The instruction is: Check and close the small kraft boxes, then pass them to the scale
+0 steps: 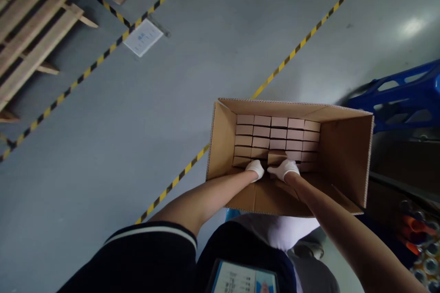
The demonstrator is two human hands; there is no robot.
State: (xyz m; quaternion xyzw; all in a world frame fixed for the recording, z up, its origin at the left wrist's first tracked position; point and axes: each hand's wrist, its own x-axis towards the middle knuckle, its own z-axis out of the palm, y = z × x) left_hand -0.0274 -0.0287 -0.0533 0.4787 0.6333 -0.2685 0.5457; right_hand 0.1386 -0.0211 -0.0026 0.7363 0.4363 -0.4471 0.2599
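Both hands in white gloves, reaching down into an open cardboard carton (pixel 223 137) that sits just ahead of the person. Left hand (pixel 255 169) rests at the near edge of the packed layer, fingers curled down. Whether it's pinching anything is hidden by the glove and the angle, so can't tell. Right hand (pixel 283 169) is closed on a small tan box (pixel 277 157), which sits a bit raised and askew vs. the neat rows of small boxes (pixel 278 133) filling the carton's far part. Near row is partly covered by the hands, and the carton's near flap blocks whatever lies below it.

No print readable on the small boxes or carton walls. A white label sheet (pixel 143 37) lies on the grey floor far left, w/ faint blue marks, too small to read. A card or tablet (pixel 242 280) at the person's waist, cut off by the bottom edge, text blurred.

Wooden pallet (pixel 30 32) cropped at far left. Blue plastic pallet (pixel 405 94) cropped at right. Dim clutter at near right, prob. bottles or caps, too dark to say. Yellow-black floor tape (pixel 103 57) runs diagonally.
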